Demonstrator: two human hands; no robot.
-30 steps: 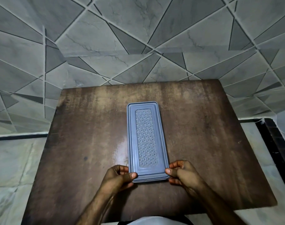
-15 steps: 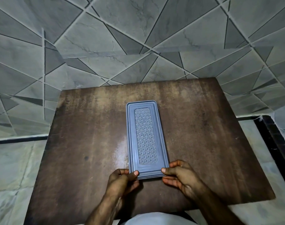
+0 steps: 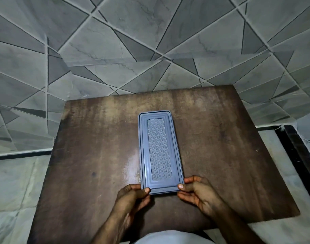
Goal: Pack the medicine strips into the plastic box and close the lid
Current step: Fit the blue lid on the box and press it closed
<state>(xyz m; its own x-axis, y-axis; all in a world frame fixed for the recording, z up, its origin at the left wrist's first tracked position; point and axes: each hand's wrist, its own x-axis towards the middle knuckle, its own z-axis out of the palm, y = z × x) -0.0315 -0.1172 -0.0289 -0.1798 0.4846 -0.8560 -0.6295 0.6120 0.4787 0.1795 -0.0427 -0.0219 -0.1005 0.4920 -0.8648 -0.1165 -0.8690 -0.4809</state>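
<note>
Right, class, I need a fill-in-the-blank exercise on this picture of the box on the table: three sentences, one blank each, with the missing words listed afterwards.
1. The grey plastic box rests on a brown ____.
2. The lid of the box is ____, so no medicine strips can be seen.
3. The left hand and right hand hold the box at the end ____ to the person.

Missing words: table; closed; nearest
</note>
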